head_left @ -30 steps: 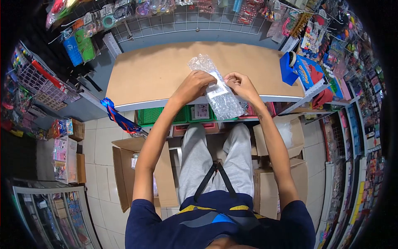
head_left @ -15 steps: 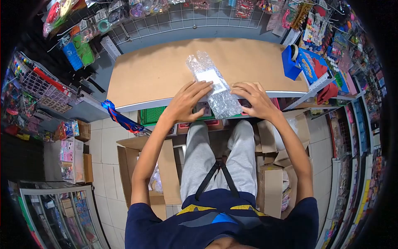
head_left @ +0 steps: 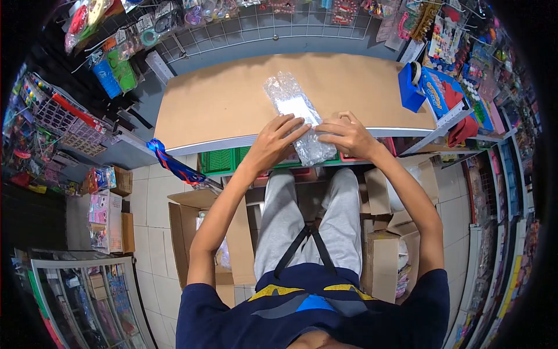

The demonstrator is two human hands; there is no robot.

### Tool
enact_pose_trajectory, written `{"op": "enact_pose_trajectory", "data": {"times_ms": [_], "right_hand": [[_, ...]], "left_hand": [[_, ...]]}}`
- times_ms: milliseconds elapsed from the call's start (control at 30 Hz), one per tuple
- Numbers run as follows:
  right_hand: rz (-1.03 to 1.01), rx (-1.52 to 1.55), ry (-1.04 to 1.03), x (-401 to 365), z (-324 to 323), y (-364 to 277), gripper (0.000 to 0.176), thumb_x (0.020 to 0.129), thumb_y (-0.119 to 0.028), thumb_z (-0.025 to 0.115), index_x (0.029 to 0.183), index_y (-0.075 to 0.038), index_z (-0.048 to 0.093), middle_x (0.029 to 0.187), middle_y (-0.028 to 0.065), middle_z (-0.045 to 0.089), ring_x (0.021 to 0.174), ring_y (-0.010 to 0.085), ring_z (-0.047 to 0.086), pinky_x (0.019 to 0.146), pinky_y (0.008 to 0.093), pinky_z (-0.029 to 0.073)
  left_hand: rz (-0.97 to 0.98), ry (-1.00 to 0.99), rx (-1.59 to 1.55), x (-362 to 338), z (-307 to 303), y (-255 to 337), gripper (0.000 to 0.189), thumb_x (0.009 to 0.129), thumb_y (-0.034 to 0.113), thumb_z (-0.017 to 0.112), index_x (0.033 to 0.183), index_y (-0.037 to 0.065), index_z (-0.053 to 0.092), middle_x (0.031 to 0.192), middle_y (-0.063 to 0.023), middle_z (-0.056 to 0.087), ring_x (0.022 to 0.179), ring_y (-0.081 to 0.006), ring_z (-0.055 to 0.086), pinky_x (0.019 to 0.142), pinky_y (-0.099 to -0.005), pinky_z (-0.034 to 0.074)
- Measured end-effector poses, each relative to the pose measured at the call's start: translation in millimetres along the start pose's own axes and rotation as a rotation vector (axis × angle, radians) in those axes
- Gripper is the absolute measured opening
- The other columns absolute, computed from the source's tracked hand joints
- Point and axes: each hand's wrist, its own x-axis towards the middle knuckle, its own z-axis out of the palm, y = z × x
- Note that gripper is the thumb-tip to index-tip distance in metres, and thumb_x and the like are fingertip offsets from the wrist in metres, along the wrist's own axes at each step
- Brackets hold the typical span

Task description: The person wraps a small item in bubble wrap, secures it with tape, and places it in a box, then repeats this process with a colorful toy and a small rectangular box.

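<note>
A long package in clear bubble wrap [head_left: 317, 150] lies aslant over the front edge of the desk, its lower end hanging past the edge. On its upper side is a white label [head_left: 297, 108], partly covered by my fingers. My left hand [head_left: 274, 139] rests on the left part of the label, fingers stretched out and apart. From the right, my right hand [head_left: 349, 135] reaches over the wrap, fingertips at the label's lower right edge. Its fingers are extended and its thumb is mostly hidden.
The package lies on a brown desk [head_left: 209, 104]. A blue tape dispenser [head_left: 411, 87] stands at its right end. Open cardboard boxes [head_left: 238, 232] flank my legs. Green baskets [head_left: 218, 160] sit under the desk, and blue and red cords [head_left: 171, 166] hang at its left corner.
My right hand has moved left from the package's right side onto the wrap by the label. My left hand has shifted slightly right across the label. The package has barely moved.
</note>
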Motion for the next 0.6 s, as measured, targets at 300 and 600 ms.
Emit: {"op": "enact_pose_trajectory", "data": {"times_ms": [300, 600], "right_hand": [[0.073, 0.177, -0.053, 13.0, -10.3, 7.7, 0.041, 0.07, -0.001, 0.064, 0.108, -0.012, 0.072, 0.116, 0.0029, 0.069, 0.106, 0.022, 0.064, 0.095, 0.0395, 0.044], [0.22, 0.407, 0.048, 20.2, 0.3, 20.5, 0.029, 0.078, -0.009, 0.073, 0.106, -0.009, 0.076, 0.107, 0.0071, 0.074, 0.096, 0.0264, 0.069, 0.084, 0.0368, 0.051]], "left_hand": [[-0.019, 0.121, 0.031, -2.3, 17.9, 0.2, 0.07, 0.075, 0.001, 0.067, 0.141, 0.022, 0.057, 0.139, -0.0043, 0.057, 0.127, -0.0314, 0.053, 0.108, -0.0468, 0.045], [-0.126, 0.189, -0.128, -0.9, 26.1, 6.7, 0.056, 0.079, 0.004, 0.069, 0.133, 0.017, 0.064, 0.132, -0.0046, 0.063, 0.128, -0.0338, 0.052, 0.11, -0.0493, 0.042]]}}
